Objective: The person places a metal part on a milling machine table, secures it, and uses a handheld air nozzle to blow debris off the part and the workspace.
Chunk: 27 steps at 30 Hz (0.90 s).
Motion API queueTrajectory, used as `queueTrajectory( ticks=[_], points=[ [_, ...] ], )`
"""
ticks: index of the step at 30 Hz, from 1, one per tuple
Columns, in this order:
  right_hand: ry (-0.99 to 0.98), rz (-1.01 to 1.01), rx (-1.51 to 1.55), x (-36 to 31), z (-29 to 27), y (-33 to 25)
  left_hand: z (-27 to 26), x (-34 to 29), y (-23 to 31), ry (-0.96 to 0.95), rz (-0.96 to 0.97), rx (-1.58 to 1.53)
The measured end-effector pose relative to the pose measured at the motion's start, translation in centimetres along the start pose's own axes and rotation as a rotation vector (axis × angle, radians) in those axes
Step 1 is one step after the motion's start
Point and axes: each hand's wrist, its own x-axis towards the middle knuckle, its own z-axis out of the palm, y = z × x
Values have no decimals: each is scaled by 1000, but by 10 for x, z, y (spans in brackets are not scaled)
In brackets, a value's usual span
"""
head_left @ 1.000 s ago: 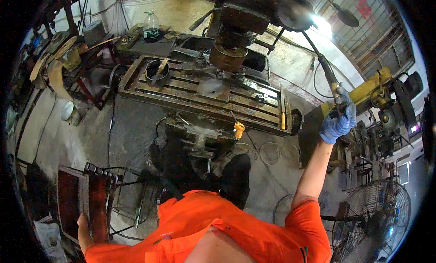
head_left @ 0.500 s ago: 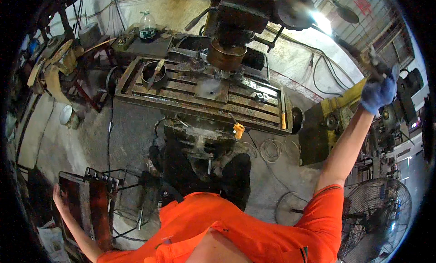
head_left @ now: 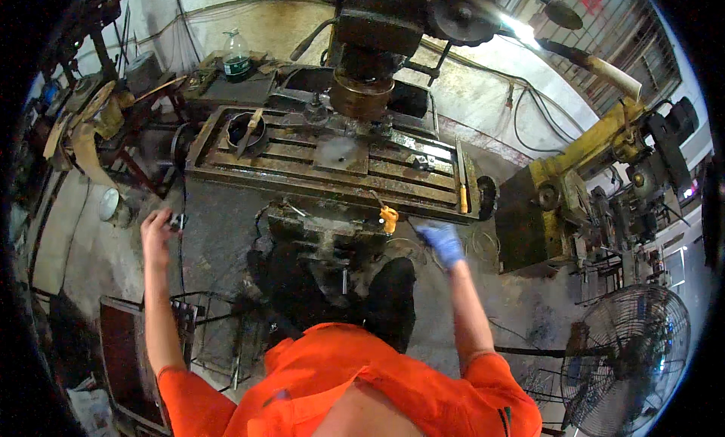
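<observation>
My bare left hand (head_left: pixel 156 229) is raised at the left, its fingers closed round a small dark metal piece (head_left: pixel 176 222). The blue-gloved right hand (head_left: pixel 440 242) is in front of the machine table (head_left: pixel 283 169), smeared by motion; its fingers point left and I cannot tell whether they hold anything. Closest to it is a yellow-orange fitting (head_left: pixel 388 219) at the table's front edge. On the slotted table lie a small metal block (head_left: pixel 421 163) and a file with a yellow handle (head_left: pixel 463 195). A round pan (head_left: pixel 258 146) with a brush (head_left: pixel 251 126) stands at its left end.
Above the table hangs the machine's spindle head (head_left: pixel 362 97). A yellow machine (head_left: pixel 540 203) is at the right, with a large caged fan (head_left: pixel 627 361) nearer me. At lower left is a dark red-brown stand (head_left: pixel 130 354). A clear bottle (head_left: pixel 236 55) stands at back left.
My right hand has come down from the upper right beside the lamp to the table's front. The left hand has risen from the lower left, now with a small metal piece in it.
</observation>
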Motion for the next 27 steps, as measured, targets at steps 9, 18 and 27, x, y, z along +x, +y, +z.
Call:
queueTrajectory(
  ticks=[9, 18, 27],
  points=[
    [208, 345, 58, 56, 104, 140, 117, -12, 7, -193, -96, -150],
    [269, -251, 93, 2, 33, -37, 97, 2, -19, -382, -93, -386],
    [-195, 8, -1116, 73, 84, -123, 145, -30, -5, -383, -134, -411]
  ],
)
